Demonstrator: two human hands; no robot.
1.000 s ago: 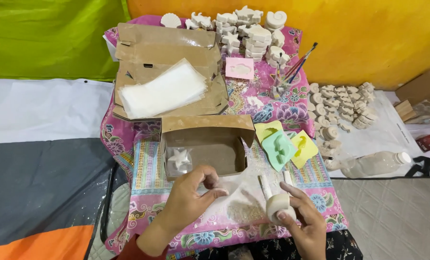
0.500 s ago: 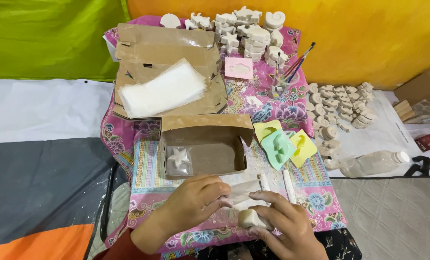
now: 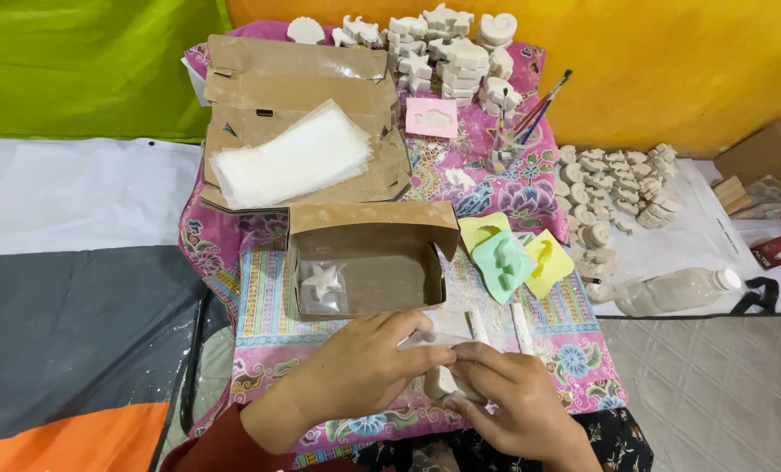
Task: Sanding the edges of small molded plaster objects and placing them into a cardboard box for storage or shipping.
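While both hands meet low at table's front edge, left hand pinches a thin clear plastic sleeve w/ fingers pressed together, prob. to keep it taut. Right hand curls round a small white plaster figure, fingers closed on it, just beside sleeve. Open brown cardboard box w/ white plaster star sits close behind, within easy reach.

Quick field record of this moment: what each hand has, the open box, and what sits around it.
left hand: pinching a clear wrapper over the white plaster piece
right hand: cupping the same piece from below
open cardboard box: holds one wrapped star figure at its left end
right of box: green mould, yellow mould
behind: stack of clear bags
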